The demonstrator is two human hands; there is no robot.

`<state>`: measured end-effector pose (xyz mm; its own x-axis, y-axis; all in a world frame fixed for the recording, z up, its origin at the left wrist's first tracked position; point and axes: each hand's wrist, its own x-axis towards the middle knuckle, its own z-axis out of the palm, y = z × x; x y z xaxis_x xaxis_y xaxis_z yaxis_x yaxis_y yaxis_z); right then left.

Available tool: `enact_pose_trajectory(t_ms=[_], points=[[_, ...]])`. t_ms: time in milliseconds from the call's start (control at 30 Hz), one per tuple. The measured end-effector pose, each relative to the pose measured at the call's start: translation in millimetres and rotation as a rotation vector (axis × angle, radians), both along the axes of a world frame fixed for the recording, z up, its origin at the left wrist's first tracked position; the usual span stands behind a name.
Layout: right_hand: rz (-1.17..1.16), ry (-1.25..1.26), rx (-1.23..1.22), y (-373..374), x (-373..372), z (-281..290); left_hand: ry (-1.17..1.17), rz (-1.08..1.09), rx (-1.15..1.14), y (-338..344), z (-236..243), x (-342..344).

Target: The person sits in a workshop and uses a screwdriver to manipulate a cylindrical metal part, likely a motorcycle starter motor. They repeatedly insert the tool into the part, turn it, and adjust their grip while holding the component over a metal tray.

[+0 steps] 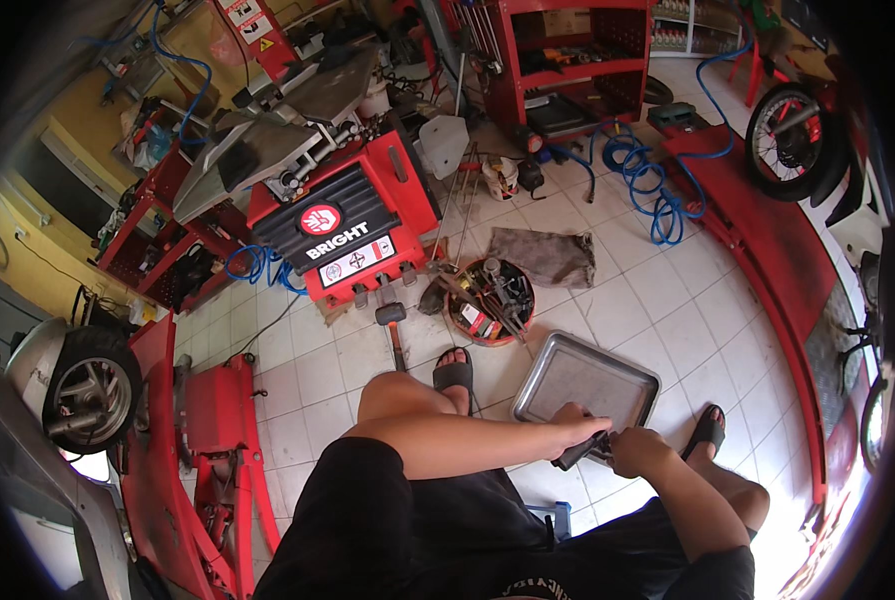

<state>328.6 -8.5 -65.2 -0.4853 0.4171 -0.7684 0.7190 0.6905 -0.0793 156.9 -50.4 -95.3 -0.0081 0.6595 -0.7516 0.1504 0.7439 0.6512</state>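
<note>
My left hand (572,430) is closed around a small black part (579,452) whose kind I cannot make out. Close against its right side, my right hand (639,452) is closed too, fingers curled at the part's end. Whatever the right fingers grip is hidden. Both hands are over the near edge of a shallow metal tray (607,375) that lies on the floor between my feet.
A round tub (523,330) of tools stands beyond the tray, beside a grey cloth (542,257). Near my left foot is a mallet (391,318). Farther are a red machine (407,200), blue hoses (657,195) and red lift ramps (757,270) with motorcycles.
</note>
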Motion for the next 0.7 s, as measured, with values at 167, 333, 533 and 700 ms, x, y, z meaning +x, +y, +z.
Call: enact_pose_trajectory(t_ms=[167, 333, 533, 700], points=[[0.022, -0.059, -0.033, 0, -10, 13, -0.029, -0.007, -0.002, -1, -2, -3], [0.005, 0.006, -0.008, -1, -8, 8, -0.001, -0.026, 0.007, -1, -6, -2], [0.000, -0.009, -0.003, 0, -7, 7, -0.039, -0.028, -0.001, -1, 2, -4], [-0.011, -0.008, -0.025, -1, -13, 19, -0.044, -0.027, -0.006, -2, -1, -4]])
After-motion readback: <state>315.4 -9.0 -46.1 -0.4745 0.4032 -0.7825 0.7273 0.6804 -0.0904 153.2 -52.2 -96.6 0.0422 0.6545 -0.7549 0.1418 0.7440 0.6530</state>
